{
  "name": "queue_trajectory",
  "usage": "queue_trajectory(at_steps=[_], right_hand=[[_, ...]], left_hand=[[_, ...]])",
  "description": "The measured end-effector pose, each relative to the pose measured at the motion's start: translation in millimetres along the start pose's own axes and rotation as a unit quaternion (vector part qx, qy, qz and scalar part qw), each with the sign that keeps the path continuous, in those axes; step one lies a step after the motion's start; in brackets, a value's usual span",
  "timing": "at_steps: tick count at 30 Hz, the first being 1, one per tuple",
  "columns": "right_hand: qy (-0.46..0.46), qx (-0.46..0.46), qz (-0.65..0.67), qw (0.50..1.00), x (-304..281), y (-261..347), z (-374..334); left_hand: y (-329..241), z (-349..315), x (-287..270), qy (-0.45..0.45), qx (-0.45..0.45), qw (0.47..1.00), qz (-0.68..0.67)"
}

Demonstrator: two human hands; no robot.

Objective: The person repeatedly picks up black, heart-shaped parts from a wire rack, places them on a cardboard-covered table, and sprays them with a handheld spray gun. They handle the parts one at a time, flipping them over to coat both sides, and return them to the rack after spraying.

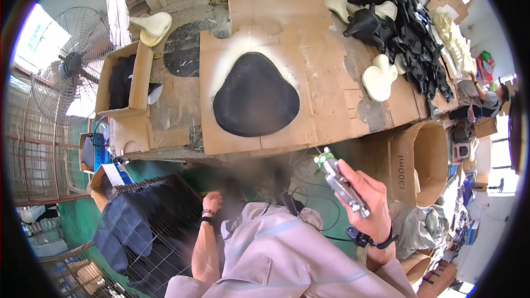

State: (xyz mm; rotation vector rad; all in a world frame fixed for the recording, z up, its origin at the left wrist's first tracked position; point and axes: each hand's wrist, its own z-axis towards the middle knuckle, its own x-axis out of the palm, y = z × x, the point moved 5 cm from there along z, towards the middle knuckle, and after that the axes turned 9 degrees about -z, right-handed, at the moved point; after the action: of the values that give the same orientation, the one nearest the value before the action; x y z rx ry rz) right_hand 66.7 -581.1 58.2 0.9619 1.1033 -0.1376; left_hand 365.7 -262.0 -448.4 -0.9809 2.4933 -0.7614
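Note:
My right hand (369, 193) is wrapped round a silver spray gun (343, 184) with a green ring near its front end, held off the table's front edge. The gun points up and left, toward the table. A dark, rounded-triangular sheet (255, 99) lies flat on a piece of cardboard (221, 142), with a whitish haze around its far edge. My left hand (212, 201) hangs low beside my body, its fingers curled, with nothing visible in it. A bracelet and a dark band circle that wrist.
Cream saddle-shaped pads (380, 78) and a heap of black saddle-shaped shells (417, 38) cover the table's right side. At left stand a box of dark pieces (124, 80), a fan (72, 60) and a wire rack with dark sheets (130, 221). A large carton (406, 160) stands right; another person (480, 99) is beyond.

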Motion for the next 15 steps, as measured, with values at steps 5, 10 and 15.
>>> queue_trajectory(at_steps=[5, 10, 15], right_hand=[[-0.042, 0.034, -0.001, 0.999, -7.9, -9.5, -8.0], [-0.006, 0.061, 0.006, 0.998, -13.0, -18.3, -23.9], [-0.009, 0.069, 0.008, 0.998, -18.6, -25.6, -29.8]], left_hand=[[-38.6, 9.7, 28.7, 0.020, 0.041, 0.998, -0.031], [-26.4, 27.1, 25.4, 0.052, -0.009, 0.997, -0.047], [11.1, 19.5, 6.1, 0.045, -0.074, 0.995, 0.042]])
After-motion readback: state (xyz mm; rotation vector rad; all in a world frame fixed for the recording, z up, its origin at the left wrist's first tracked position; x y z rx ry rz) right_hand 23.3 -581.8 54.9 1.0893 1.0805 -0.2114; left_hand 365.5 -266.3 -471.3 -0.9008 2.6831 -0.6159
